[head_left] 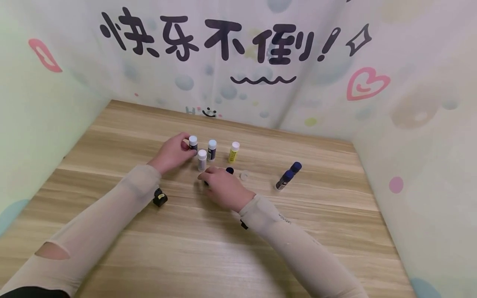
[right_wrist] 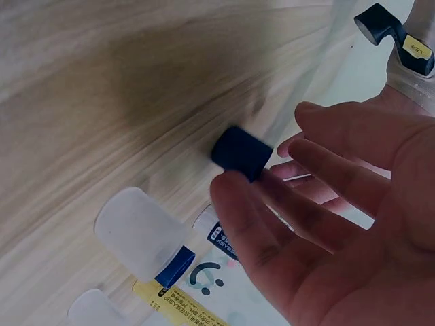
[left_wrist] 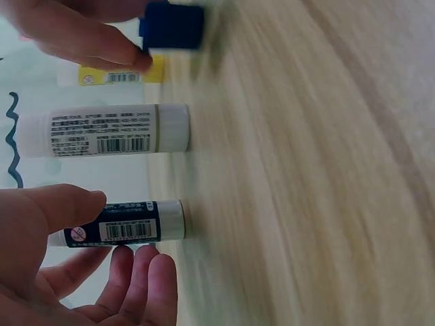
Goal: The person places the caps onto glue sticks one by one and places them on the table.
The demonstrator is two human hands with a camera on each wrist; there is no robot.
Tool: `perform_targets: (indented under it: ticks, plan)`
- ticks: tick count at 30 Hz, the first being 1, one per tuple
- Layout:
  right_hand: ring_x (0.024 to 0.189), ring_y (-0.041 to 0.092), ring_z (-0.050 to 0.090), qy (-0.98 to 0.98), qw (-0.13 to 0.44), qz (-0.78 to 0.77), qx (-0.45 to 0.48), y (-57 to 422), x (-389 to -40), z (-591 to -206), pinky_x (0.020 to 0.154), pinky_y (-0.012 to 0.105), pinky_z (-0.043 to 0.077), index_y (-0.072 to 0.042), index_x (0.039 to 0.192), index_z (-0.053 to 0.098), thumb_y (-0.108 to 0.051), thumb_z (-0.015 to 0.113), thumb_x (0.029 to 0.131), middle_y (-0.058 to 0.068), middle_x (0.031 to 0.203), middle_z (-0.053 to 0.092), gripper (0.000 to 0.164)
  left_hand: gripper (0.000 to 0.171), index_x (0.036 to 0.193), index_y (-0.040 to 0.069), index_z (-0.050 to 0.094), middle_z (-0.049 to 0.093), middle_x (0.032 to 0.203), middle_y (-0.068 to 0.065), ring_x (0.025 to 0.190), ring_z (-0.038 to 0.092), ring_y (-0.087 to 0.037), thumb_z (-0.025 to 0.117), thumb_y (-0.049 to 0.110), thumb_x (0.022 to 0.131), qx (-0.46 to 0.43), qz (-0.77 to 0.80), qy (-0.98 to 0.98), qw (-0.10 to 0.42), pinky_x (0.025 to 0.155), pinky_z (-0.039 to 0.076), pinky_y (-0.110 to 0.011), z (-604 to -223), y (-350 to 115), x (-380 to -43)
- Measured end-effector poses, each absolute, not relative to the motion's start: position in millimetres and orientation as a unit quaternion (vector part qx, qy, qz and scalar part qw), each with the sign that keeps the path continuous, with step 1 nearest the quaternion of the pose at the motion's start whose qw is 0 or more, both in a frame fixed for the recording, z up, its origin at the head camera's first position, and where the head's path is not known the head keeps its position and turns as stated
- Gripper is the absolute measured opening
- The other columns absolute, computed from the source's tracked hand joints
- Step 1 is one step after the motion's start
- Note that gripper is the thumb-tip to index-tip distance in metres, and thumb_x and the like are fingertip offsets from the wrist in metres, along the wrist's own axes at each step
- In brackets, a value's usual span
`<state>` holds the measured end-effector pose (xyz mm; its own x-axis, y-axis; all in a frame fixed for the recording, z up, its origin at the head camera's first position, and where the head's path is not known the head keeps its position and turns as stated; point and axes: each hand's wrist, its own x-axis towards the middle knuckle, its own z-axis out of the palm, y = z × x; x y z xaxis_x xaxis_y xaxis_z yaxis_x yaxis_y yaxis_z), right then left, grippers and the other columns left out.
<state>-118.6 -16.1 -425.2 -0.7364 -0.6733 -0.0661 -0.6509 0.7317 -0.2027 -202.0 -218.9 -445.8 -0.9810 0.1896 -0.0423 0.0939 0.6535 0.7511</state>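
Toward the back of the table my left hand point(head_left: 172, 154) grips a small glue stick point(left_wrist: 129, 223) with a dark blue label and white ends. My right hand point(head_left: 225, 188) reaches low over the table, its fingertips at a dark blue cap point(right_wrist: 241, 153). The cap looks slightly raised and is blurred; part of the grip is hidden. Between the hands stands a larger white glue stick point(left_wrist: 109, 130). Close behind it is another dark-labelled glue stick point(head_left: 212, 150) with a white cap. A yellow-labelled glue stick point(head_left: 233, 153) stands farther right, beyond the right hand.
Two blue-capped glue sticks point(head_left: 286, 178) stand close together at the right. Past the right hand is a translucent white cylinder point(right_wrist: 139, 231) with a blue piece at its end, and a small whitish round piece point(head_left: 244, 176). A printed curtain point(head_left: 186, 91) hangs behind the wooden table point(head_left: 186, 248).
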Motion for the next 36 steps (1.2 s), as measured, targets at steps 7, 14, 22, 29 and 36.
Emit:
perform_targets:
  ticks: [7,14,22,29,36]
  plan:
    - [0.083,0.011,0.056,0.927,0.070,-0.083,-0.359,-16.7,-118.8,-428.0,0.070,0.021,0.051,-0.010,0.122,0.072,-0.011,0.072,0.093,0.006,0.109,0.061,0.029,0.038,0.127,0.001,0.058,0.063,0.110,-0.018,0.102,0.060,-0.032,0.070,0.018,0.096,0.094,0.401,0.910,0.038,0.091,0.049,-0.047,-449.7,-220.1,-205.6]
    - [0.081,0.011,0.056,0.926,0.078,-0.088,-0.359,-16.9,-120.9,-428.5,0.069,0.020,0.050,-0.011,0.112,0.070,-0.010,0.074,0.092,0.004,0.103,0.058,0.020,0.034,0.122,0.002,0.060,0.064,0.113,-0.018,0.104,0.061,-0.032,0.068,0.025,0.097,0.087,0.424,0.901,0.015,0.093,0.049,-0.047,-442.1,-227.2,-205.8]
    - [0.083,0.013,0.055,0.927,0.040,-0.169,-0.334,-8.1,-122.2,-422.1,0.070,0.023,0.049,-0.013,0.098,0.060,-0.003,0.073,0.088,0.000,0.093,0.057,0.019,0.038,0.126,0.005,0.058,0.061,0.122,-0.015,0.112,0.060,-0.029,0.066,0.030,0.099,0.078,0.486,0.871,0.011,0.086,0.054,-0.040,-412.1,-251.3,-195.8]
    - [0.091,0.013,0.061,0.907,-0.012,-0.285,-0.311,4.3,-120.6,-397.6,0.076,0.021,0.053,-0.009,0.105,0.063,0.003,0.074,0.087,0.003,0.099,0.059,0.024,0.040,0.130,0.006,0.056,0.062,0.124,-0.016,0.109,0.062,-0.026,0.065,0.030,0.100,0.100,0.575,0.812,0.013,0.085,0.056,-0.028,-383.6,-247.2,-174.3]
    - [0.091,0.014,0.067,0.849,-0.064,-0.453,-0.264,17.8,-113.9,-366.9,0.071,0.022,0.058,-0.004,0.117,0.067,0.001,0.072,0.089,0.006,0.107,0.062,0.029,0.042,0.139,0.006,0.052,0.056,0.132,-0.015,0.118,0.057,-0.030,0.060,0.026,0.103,0.171,0.695,0.696,0.055,0.098,0.051,-0.040,-364.7,-220.2,-149.5]
